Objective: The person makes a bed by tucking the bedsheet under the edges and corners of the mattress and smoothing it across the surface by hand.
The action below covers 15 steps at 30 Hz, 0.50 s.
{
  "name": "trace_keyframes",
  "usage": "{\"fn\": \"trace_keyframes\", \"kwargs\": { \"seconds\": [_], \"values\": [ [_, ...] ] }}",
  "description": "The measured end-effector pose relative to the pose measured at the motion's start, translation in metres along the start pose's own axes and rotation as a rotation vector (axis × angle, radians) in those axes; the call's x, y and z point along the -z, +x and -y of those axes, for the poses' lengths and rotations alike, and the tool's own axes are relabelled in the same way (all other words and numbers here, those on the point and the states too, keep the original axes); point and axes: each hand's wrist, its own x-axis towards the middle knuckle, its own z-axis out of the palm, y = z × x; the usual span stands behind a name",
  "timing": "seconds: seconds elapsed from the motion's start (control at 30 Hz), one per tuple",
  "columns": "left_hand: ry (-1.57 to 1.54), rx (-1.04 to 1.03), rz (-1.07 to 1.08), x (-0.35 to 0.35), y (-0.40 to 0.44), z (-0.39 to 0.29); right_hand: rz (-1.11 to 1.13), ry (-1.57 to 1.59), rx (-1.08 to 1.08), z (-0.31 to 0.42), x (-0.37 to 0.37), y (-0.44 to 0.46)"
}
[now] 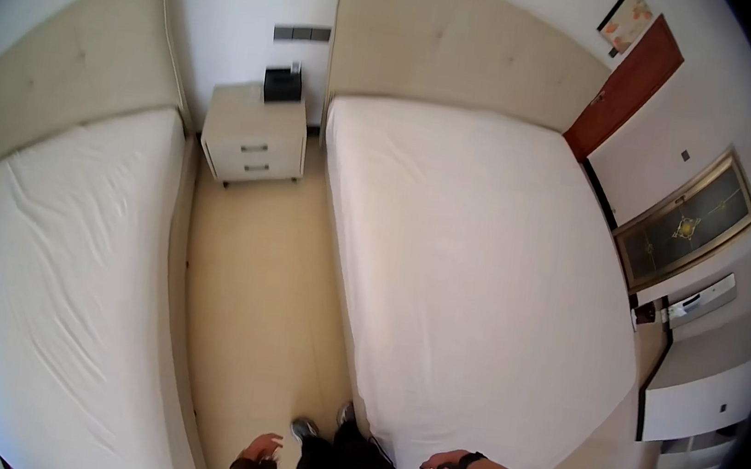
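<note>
At the bottom of the head view, my left hand (262,447) hangs over the floor beside my leg, with its fingers apart and nothing in it. My right hand (444,466) hovers by the near edge of the large bed (482,274), fingers loosely spread and holding nothing. A black strap (463,463) with a cable goes round the right wrist. The large bed wears a smooth white sheet. To the left stands a second bed (74,274), its white sheet wrinkled.
A nightstand (256,142) with two drawers stands between the beds, a black box (282,85) on top. My shoes (305,428) are on the tan floor (263,287). A red-brown door (628,87) and a glass-panelled door (687,224) are at the right.
</note>
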Motion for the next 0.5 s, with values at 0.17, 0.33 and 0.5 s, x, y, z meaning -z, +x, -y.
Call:
{"fn": "trace_keyframes", "kwargs": {
  "seconds": [0.17,0.33,0.5],
  "values": [
    [-0.697,-0.220,0.238,0.123,-0.063,-0.078,-0.760,-0.671,0.416,0.089,0.023,0.014],
    [-0.033,0.335,-0.360,0.201,-0.052,-0.217,-0.941,-0.237,0.377,0.173,0.031,-0.016],
    [0.207,0.426,-0.185,0.248,0.030,-0.348,-0.924,-0.448,-0.028,0.161,0.139,0.116]
  ]
}}
